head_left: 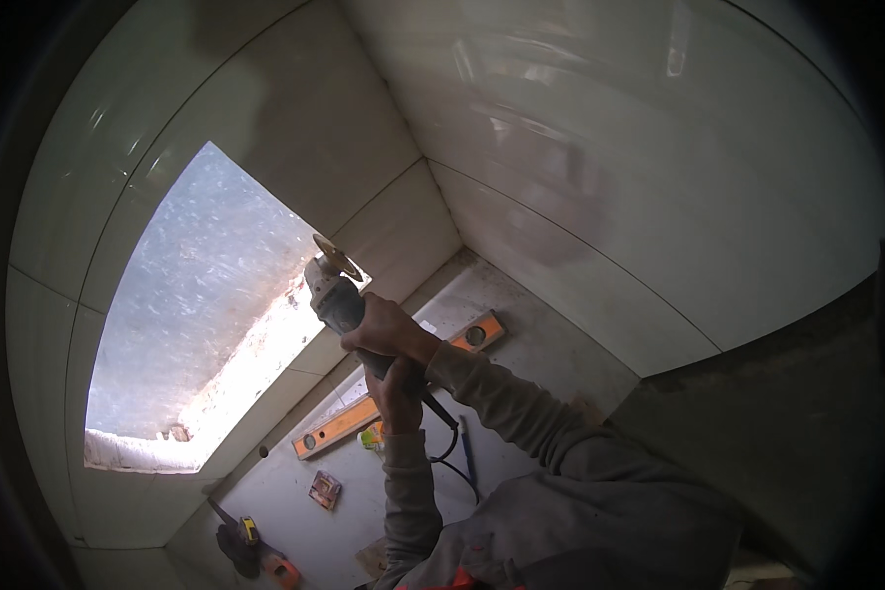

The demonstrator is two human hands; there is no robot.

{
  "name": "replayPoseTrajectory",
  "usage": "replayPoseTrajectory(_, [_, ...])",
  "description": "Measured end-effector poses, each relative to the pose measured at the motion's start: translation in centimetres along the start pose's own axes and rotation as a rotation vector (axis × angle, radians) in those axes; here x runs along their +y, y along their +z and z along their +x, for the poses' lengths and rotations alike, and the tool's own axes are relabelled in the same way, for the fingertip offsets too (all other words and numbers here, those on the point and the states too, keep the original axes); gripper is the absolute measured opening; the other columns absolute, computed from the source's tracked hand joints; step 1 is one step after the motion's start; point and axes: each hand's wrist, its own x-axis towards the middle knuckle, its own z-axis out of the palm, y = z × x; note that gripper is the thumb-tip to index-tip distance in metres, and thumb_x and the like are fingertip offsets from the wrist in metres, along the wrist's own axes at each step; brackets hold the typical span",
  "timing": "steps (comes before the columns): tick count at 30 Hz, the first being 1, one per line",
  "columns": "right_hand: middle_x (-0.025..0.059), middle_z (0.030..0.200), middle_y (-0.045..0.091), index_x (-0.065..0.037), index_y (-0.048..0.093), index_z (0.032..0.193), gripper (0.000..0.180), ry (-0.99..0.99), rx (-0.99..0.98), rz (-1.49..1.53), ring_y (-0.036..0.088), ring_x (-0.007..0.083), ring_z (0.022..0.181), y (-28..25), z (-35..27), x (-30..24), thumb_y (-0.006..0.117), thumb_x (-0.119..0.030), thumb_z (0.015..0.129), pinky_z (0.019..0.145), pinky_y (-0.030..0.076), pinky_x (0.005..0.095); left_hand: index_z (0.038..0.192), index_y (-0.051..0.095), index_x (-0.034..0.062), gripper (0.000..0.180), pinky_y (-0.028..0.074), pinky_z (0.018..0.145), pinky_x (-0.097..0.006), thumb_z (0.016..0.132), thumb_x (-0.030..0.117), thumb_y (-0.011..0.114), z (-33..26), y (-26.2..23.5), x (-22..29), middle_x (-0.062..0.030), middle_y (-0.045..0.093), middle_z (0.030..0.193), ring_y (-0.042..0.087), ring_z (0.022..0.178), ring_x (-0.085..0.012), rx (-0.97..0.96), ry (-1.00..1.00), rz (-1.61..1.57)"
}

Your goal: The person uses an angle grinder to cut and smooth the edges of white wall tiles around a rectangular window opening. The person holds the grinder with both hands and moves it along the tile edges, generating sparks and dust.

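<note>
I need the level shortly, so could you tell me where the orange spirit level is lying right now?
In the head view the orange spirit level lies on the floor along the foot of the tiled wall, partly hidden behind the hands holding the angle grinder.

My sleeves [521,433] are plain grey. The angle grinder [336,295] in my grip has a grey body, a brassy-gold disc [336,258] and a black cable [449,442]. The wall tiles [600,128] are glossy off-white with thin dark joints. The untiled opening [202,295] shows speckled blue-grey, edged with reddish-brown and white along its lower rim. The floor [521,334] is pale grey. On it lies an orange spirit level [383,398] with a silver face, and a small yellow-and-black tool [250,531].
</note>
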Motion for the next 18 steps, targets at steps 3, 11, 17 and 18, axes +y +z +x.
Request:
replayPoseTrajectory(3, [0.0290, 0.112, 0.066, 0.013, 0.054, 0.122, 0.083, -0.002, 0.004, 0.017, 0.068, 0.0381, 0.104, 0.0, -0.1, 0.1, 0.082, -0.036, 0.061, 0.090, 0.055, 0.0396, 0.129, 0.049, 0.0009, 0.052, 0.057, 0.079, -0.032, 0.086, 0.019, 0.072, 0.2, -0.7, -0.2, -0.0072, 0.061, 0.109, 0.066, 0.095, -0.0179, -0.013, -0.019, 0.011])
replayPoseTrajectory(11, [0.0305, 0.113, 0.065, 0.014, 0.053, 0.123, 0.084, 0.000, 0.012, 0.010, 0.068, 0.0388, 0.103, 0.1, -0.2, 0.1, 0.081, -0.037, 0.063, 0.090, 0.055, 0.0400, 0.129, 0.048, 0.0025, 0.052, 0.055, 0.076, -0.031, 0.087, 0.022, 0.072, 0.1, -0.8, -0.3, -0.0062, 0.062, 0.107, 0.065, 0.093, -0.0168, -0.008, -0.028, 0.044])
replayPoseTrajectory(17, [0.0313, 0.113, 0.065, 0.015, 0.052, 0.123, 0.085, 0.005, 0.012, 0.009, 0.068, 0.0398, 0.103, 0.1, -0.2, 0.4, 0.080, -0.037, 0.062, 0.089, 0.055, 0.0400, 0.129, 0.048, 0.0020, 0.053, 0.056, 0.078, -0.032, 0.086, 0.023, 0.073, 0.3, -1.5, -0.8, -0.0061, 0.062, 0.107, 0.066, 0.093, -0.0168, -0.003, -0.045, 0.044])
replayPoseTrajectory(18, [0.0314, 0.113, 0.064, 0.015, 0.051, 0.124, 0.086, 0.006, 0.014, 0.009, 0.068, 0.0398, 0.103, 0.2, -0.2, 0.5, 0.081, -0.037, 0.062, 0.089, 0.055, 0.0400, 0.129, 0.048, 0.0020, 0.054, 0.056, 0.078, -0.032, 0.086, 0.023, 0.073, 0.3, -1.5, -0.9, -0.0062, 0.062, 0.107, 0.066, 0.093, -0.0169, -0.002, -0.047, 0.041])
